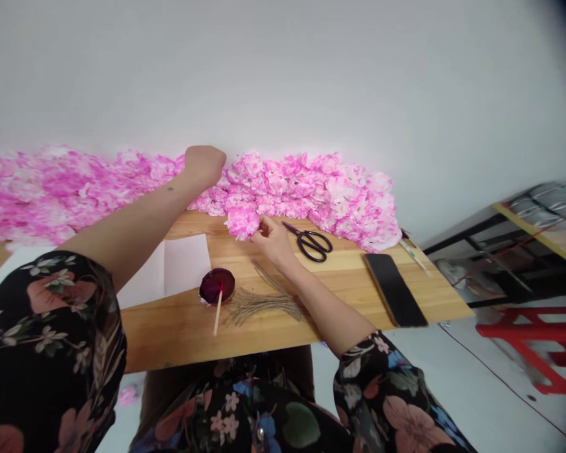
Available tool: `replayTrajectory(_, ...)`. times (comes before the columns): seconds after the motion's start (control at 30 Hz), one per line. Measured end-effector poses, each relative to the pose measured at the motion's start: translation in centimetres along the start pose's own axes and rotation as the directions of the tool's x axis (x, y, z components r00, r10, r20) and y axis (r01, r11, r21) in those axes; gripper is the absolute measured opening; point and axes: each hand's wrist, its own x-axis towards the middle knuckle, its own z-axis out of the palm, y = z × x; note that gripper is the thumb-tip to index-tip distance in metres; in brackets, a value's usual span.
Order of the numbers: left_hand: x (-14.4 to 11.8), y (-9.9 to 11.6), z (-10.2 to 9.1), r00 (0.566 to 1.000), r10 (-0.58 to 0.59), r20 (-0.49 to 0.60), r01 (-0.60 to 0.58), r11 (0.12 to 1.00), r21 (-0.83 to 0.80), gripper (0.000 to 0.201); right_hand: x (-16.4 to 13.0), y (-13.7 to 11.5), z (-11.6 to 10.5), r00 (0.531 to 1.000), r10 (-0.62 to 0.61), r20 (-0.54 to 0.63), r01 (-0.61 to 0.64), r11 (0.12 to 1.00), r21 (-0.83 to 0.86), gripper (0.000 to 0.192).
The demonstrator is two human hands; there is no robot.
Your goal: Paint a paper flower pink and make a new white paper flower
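My right hand (272, 238) pinches the loose pink paper flower (242, 223) lying just to its left — my left hand (204, 163), curled shut, rests on the pink flower heap (311, 189) along the tabletop's (339, 277) far edge.

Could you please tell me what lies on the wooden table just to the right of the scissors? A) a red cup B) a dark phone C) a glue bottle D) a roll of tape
B: a dark phone lies flat on the table, right of the scissors.

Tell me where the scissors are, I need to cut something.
In the head view, the black scissors lie on the wooden table, just right of the right hand, in front of the pink flowers, left of the phone.
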Motion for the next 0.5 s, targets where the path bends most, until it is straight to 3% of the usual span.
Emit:
replayTrajectory(0.03,-0.3,0.4,-0.2,0.996,-0.086,0.001,0.086,0.996,0.037,0.047,0.0,-0.1,0.0,1.0,-0.003,-0.001,0.003,1.0,0.004,0.023)
replayTrajectory(0.1,-1.0,0.9,-0.6,0.991,-0.135,0.006,0.134,0.988,0.073,0.044,0.0,-0.1,0.0,1.0,-0.006,-0.003,0.006,1.0,0.01,0.023)
replayTrajectory(0.27,-3.2,0.8,-0.8,0.994,-0.1,-0.052,0.104,0.99,0.098,0.042,0.1,-0.1,0.1,1.0,0.002,-0.003,-0.002,1.0,0.026,0.025)
replayTrajectory(0.5,-5.8,0.5,0.5,0.99,-0.07,-0.123,0.082,0.992,0.096,0.043,0.1,-0.1,0.2,1.0,0.015,-0.001,-0.015,0.998,0.054,0.024)
